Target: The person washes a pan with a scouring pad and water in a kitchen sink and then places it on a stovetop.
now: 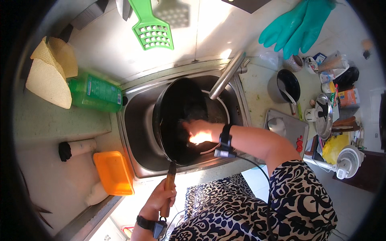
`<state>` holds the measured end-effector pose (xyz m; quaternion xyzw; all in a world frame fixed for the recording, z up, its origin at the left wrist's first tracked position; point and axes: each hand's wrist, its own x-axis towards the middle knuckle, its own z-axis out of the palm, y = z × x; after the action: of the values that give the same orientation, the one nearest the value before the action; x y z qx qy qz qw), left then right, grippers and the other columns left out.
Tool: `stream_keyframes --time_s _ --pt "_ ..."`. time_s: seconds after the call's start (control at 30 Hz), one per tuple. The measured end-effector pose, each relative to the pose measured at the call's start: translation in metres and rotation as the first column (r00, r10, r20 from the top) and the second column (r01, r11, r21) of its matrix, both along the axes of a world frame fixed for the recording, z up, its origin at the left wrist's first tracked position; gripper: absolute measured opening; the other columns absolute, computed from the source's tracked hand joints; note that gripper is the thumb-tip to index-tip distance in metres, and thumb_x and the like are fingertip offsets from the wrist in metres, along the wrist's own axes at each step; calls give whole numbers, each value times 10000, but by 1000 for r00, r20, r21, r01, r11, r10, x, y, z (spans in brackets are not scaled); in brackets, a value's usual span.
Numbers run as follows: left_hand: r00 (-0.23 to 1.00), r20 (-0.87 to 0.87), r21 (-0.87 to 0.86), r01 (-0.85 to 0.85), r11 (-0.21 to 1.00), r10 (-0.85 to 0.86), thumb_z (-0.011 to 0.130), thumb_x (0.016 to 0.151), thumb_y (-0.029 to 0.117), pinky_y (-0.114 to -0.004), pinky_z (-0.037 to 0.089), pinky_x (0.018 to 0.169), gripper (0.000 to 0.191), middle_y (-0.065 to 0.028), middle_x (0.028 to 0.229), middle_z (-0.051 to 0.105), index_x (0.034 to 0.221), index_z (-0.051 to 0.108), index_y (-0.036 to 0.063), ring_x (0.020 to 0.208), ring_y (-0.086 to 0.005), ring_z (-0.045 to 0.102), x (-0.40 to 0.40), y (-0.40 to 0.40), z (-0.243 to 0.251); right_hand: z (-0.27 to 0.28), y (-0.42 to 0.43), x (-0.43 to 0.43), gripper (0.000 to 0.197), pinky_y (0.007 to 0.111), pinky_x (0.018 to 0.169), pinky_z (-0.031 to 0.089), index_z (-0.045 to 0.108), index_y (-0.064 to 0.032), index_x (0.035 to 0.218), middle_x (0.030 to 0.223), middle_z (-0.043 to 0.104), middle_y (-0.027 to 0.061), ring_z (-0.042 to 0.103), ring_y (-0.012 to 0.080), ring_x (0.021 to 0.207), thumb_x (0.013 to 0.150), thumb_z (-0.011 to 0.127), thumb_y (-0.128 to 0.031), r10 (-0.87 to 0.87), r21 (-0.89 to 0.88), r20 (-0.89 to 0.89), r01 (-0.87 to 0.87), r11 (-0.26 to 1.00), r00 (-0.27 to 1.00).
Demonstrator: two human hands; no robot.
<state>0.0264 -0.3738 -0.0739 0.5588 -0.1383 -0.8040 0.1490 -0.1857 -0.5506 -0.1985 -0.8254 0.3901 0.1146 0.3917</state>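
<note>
A black wok (172, 120) is tilted over the stainless steel sink (141, 162), its wooden handle (168, 192) pointing towards me. Around that handle my left hand (162, 194) is closed. My right hand (199, 131) reaches into the wok, against its dark inner surface; the fingers are blurred and partly lost in shadow and glare, so whether they hold anything cannot be told. Behind the wok, a pale-rimmed round vessel (221, 110) lies partly hidden in the sink. The metal faucet (227, 75) extends over the sink from the wall side.
Left of the sink are a green bottle (98, 93) and an orange plastic basket (113, 173). On the right counter stand a pot (276, 87) and a metal tray (289, 120). A green slotted scoop (152, 33) and teal rubber gloves (297, 28) hang above.
</note>
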Motion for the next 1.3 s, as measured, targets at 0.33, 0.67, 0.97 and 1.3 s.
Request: stream_keyframes --time_s 0.33,0.67,0.97,1.3 --pt "1000 8 11 15 1000 -15 531 763 15 -259 413 423 279 -60 628 470 1003 391 8 450 -155 472 -2 -2 0 -42 -65 32 373 439 711 505 437 -16 1170 1016 529 295 588 397 851 822 501 -135 -450 -265 290 523 810 845" --pt "999 -23 -2 -28 1000 28 538 764 14 -257 415 428 278 -59 627 475 1000 392 1 449 -153 475 -1 1 -1 -30 3 -9 528 433 826 455 396 23 1233 1115 552 267 544 410 1010 845 487 -323 -68 239 -50 78 968 996" --pt "1000 26 14 -4 1000 4 541 769 20 -254 414 432 270 -56 631 475 999 398 11 458 -149 476 -3 -1 4 -20 -30 50 277 393 742 497 484 44 1023 1001 537 209 565 360 911 784 501 -96 -46 -506 465 308 805 884" --pt "1000 29 -5 -11 1000 11 544 777 30 -250 415 438 272 -55 641 476 1009 405 1 471 -145 478 -8 1 6 -87 -7 -5 302 409 760 505 551 -26 1086 1020 612 212 605 319 959 808 489 -123 -137 -66 -258 124 990 956"
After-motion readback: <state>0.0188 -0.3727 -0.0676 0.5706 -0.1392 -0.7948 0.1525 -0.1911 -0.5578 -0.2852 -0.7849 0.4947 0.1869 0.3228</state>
